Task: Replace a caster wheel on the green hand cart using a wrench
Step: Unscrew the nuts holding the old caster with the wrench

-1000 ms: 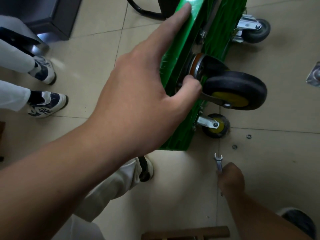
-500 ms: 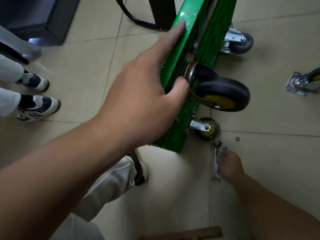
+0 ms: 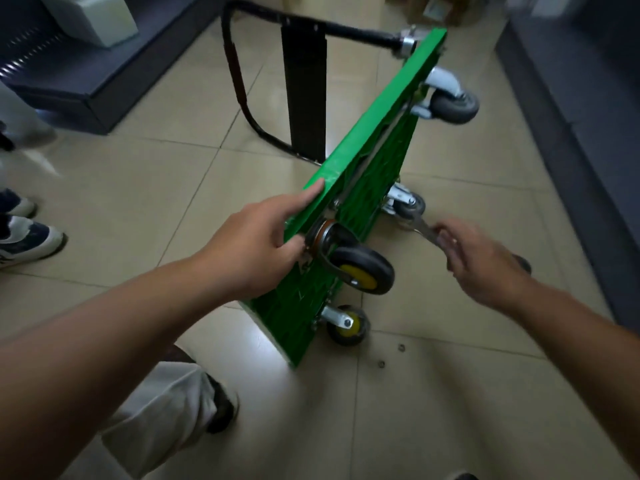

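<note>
the right hand [image 3: 485, 261] is blurred and hides most of the wrench [image 3: 420, 230] handle

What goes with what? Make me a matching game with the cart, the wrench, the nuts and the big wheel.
Things:
1 cart
2 wrench
3 nuts
4 big wheel

Matches:
A loose on the floor
B in the right hand
C black tyre, yellow hub
D green, tipped on its side, held by the left hand

Pairs: 1-D, 2-B, 3-A, 4-C
</note>
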A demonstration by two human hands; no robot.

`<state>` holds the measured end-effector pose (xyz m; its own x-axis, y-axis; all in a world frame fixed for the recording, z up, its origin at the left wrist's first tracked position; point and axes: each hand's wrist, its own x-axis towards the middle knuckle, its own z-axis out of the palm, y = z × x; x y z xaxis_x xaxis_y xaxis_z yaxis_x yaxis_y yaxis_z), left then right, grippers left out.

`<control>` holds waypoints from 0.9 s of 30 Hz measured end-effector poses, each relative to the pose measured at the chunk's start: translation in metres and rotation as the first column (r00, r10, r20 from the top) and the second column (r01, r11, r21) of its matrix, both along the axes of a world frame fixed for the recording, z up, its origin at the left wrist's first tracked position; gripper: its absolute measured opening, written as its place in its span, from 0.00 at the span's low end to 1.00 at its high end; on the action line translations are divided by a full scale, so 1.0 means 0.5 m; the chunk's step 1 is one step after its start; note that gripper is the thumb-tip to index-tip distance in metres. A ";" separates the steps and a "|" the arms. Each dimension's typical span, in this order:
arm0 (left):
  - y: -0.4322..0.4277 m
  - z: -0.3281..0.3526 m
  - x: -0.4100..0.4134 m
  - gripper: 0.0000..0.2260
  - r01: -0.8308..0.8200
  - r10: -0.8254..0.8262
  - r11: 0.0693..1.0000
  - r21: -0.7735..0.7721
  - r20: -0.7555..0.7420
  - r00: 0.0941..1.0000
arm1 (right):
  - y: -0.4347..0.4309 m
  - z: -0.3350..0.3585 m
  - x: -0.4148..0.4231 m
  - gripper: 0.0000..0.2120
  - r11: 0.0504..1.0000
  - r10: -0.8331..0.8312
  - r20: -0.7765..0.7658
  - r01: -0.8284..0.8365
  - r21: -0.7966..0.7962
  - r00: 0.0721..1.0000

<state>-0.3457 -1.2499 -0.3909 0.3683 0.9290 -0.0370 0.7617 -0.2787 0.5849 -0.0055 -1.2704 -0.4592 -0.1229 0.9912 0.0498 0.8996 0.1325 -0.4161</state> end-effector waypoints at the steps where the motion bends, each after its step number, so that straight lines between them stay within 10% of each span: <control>1: 0.006 -0.003 -0.020 0.34 0.019 -0.019 1.000 -0.022 0.023 1.000 | 0.018 0.059 -0.014 0.08 0.996 0.092 0.093 -0.091 -0.011 0.991; 6: 0.028 0.004 -0.119 0.35 0.088 -0.085 0.995 -0.040 0.061 0.994 | 0.111 0.251 -0.123 0.09 0.893 0.378 0.516 -0.450 0.016 0.769; 17: 0.124 0.031 -0.224 0.35 0.034 -0.029 0.999 0.031 -0.153 0.988 | 0.235 0.328 -0.369 0.07 0.615 0.554 0.758 -0.783 -0.093 0.345; 23: 0.165 0.016 -0.164 0.25 -0.026 0.115 0.968 0.248 -0.352 0.929 | 0.282 0.329 -0.397 0.07 0.595 0.511 0.802 -0.800 -0.071 0.309; 27: 0.190 0.003 -0.179 0.22 -0.018 0.112 0.968 0.252 -0.365 0.924 | 0.316 0.337 -0.360 0.26 0.740 0.471 0.779 -0.666 -0.093 0.414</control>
<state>-0.4353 -1.1548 -0.3894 0.3097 0.9485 0.0659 0.9322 -0.3166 0.1757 -0.1856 -1.1123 -0.2905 -0.7423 0.6515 -0.1570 0.5420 0.7214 0.4311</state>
